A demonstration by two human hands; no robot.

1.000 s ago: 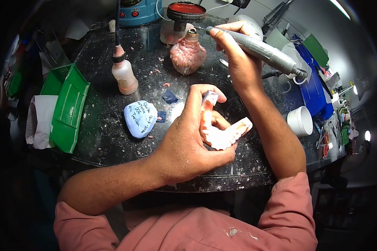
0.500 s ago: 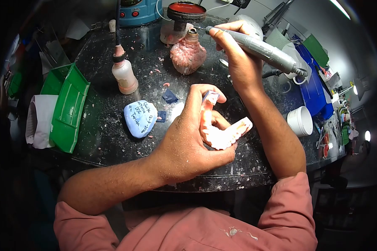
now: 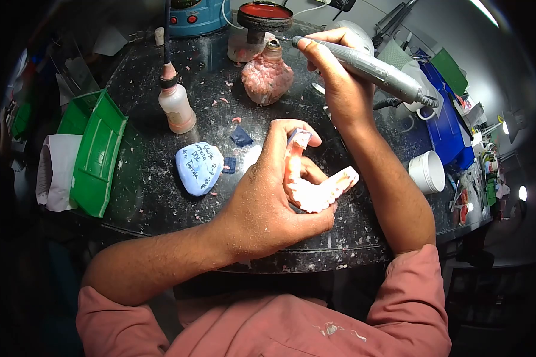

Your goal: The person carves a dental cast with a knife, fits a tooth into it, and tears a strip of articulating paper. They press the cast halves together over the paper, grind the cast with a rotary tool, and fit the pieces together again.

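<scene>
My left hand (image 3: 274,184) is closed around a U-shaped dental model (image 3: 315,196), pinkish at the arms and glaring white along its front curve. Its open side faces up and to the right. Above it, my right hand (image 3: 336,71) grips a grey rotary handpiece (image 3: 381,72) like a pen. The handpiece's thin tip points left, past a wax-covered burner (image 3: 268,77), and stands apart from the model. A blue plaster block (image 3: 200,169) with handwriting lies left of my left hand, near small dark blue squares (image 3: 241,137).
A dropper bottle (image 3: 177,107) stands left of the burner. Behind are a dish of red wax (image 3: 265,13) and a blue machine (image 3: 199,18). A green bin (image 3: 98,160) sits at left, a white tub (image 3: 427,172) at right. Pink and white scraps dot the black table (image 3: 155,205).
Almost nothing differs. My right hand and the handpiece have shifted very slightly; my left hand and the dental model hold the same place.
</scene>
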